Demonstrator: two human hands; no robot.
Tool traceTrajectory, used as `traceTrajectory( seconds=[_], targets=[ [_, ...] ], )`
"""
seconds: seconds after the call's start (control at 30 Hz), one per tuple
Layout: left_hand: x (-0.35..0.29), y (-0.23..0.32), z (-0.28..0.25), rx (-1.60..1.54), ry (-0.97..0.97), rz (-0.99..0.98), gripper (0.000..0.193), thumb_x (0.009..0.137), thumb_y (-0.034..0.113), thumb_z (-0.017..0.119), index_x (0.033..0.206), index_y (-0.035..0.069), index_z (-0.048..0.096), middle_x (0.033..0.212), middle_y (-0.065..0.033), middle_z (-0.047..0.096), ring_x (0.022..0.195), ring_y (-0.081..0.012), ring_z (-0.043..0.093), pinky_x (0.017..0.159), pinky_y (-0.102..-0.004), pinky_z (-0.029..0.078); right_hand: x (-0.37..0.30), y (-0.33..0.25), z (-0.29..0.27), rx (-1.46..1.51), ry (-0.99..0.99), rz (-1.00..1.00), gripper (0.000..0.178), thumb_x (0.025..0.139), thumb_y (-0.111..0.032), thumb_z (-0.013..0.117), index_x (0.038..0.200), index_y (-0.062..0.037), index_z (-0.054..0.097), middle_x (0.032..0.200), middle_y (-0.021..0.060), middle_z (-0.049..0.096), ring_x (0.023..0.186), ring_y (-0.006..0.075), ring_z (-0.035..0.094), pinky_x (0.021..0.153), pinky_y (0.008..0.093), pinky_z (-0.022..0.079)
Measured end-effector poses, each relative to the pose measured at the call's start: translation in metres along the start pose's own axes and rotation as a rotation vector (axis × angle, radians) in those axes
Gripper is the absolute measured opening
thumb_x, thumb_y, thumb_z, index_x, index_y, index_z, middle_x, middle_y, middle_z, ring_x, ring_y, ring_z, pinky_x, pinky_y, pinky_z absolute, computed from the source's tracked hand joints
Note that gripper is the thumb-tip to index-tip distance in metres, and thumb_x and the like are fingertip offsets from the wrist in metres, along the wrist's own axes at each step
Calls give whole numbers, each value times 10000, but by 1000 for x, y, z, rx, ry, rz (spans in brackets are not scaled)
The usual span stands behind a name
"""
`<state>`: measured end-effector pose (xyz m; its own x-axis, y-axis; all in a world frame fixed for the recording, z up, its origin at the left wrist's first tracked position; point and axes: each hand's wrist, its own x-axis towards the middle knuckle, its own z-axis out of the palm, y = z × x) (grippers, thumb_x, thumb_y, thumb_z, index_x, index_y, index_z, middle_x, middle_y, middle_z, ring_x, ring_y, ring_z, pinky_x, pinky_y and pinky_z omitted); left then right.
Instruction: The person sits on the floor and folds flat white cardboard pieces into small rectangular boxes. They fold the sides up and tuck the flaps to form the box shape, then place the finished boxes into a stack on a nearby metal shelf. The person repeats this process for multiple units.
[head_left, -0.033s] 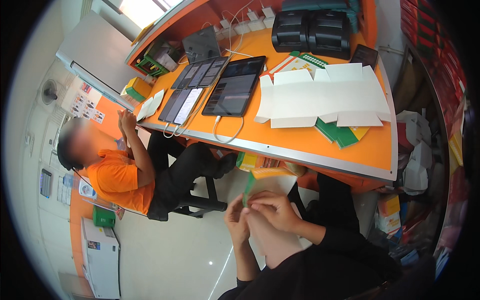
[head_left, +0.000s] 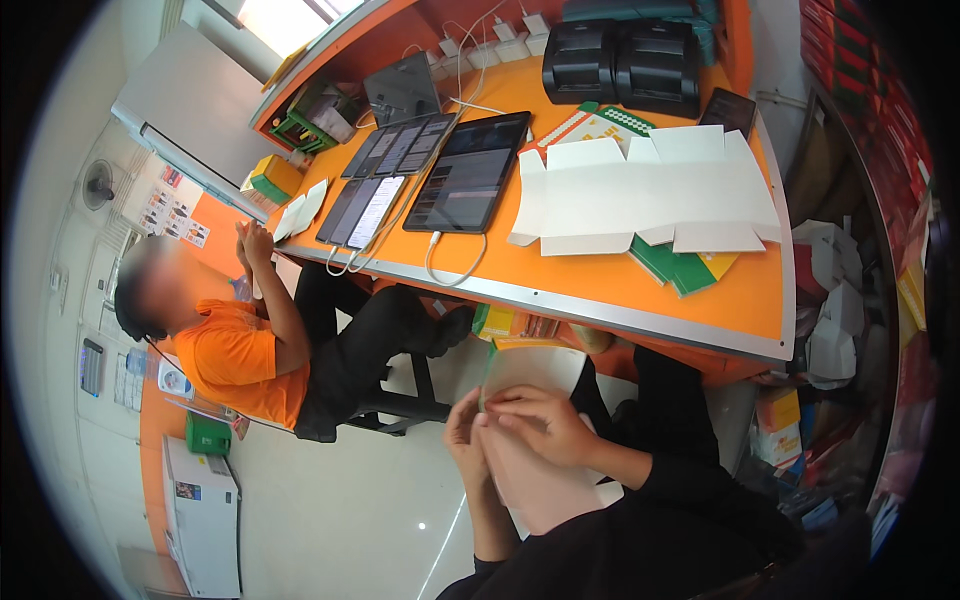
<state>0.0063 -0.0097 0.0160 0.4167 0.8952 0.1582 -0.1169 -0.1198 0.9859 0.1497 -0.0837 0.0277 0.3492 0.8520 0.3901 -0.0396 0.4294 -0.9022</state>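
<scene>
Over my lap, a folding carton blank (head_left: pixel 530 490) with a pale inner face and a yellow and green printed outside is held in both hands. My left hand (head_left: pixel 466 435) pinches its left edge near a crease. Beside it, my right hand (head_left: pixel 545 425) reaches across the carton, its fingertips closed on the same edge. The carton's upper part stands up beyond my fingers, just below the table's front edge. On the table lies a stack of flat carton blanks (head_left: pixel 650 195), white side up, with green and yellow print showing beneath.
An orange table (head_left: pixel 580 285) with a metal edge bears several phones (head_left: pixel 375 210), a tablet (head_left: pixel 468 170), trailing white cables and two black machines (head_left: pixel 620 65). At left, a person in an orange shirt (head_left: pixel 245 350) sits on a stool. Boxes and bags (head_left: pixel 830 300) crowd the right.
The carton's upper part has tilted, so less of its yellow and green print shows and more of the pale inner face. Both hands have shifted slightly left, still gripping the edge.
</scene>
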Motion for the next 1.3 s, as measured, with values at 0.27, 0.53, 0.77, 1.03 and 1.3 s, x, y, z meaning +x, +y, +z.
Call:
traceTrajectory(
  seconds=[0.27,0.53,0.77,1.03,1.3],
  targets=[
    [-9,-70,-53,-365,178,-129,364,889,82,629,1230,-17,547,1293,-179,549,1162,-238,553,931,-349,485,31,-36,-43,-563,59,-345,283,750,-60,729,1026,-79,666,1094,78,620,1032,271,586,881,368,482],
    [-14,-114,-78,-624,110,-212,342,901,89,612,1220,-18,551,1287,-172,555,1142,-230,563,920,-335,483,48,2,-65,188,-456,604,584,829,-244,734,1333,-65,501,1234,152,569,1057,188,585,848,303,504],
    [4,-91,-117,-463,274,-50,325,911,96,598,1212,-19,555,1283,-166,561,1125,-223,572,910,-324,482,7,51,-59,-2,-138,581,386,802,-105,657,1169,9,614,1055,118,666,971,167,617,857,290,477],
    [16,38,-48,439,423,201,436,1011,330,407,1304,11,455,1194,-128,599,1051,-202,590,844,-321,498,-32,39,-51,-209,-157,365,619,739,-162,745,1291,-56,487,1150,147,619,1089,265,591,939,342,457],
    [7,11,-61,191,102,222,342,989,195,527,1257,-18,524,1052,-87,650,922,-127,616,787,-257,481,-28,-5,-52,-314,-440,530,747,748,-476,773,1214,13,454,1041,190,643,947,262,658,808,352,525]
  ],
)
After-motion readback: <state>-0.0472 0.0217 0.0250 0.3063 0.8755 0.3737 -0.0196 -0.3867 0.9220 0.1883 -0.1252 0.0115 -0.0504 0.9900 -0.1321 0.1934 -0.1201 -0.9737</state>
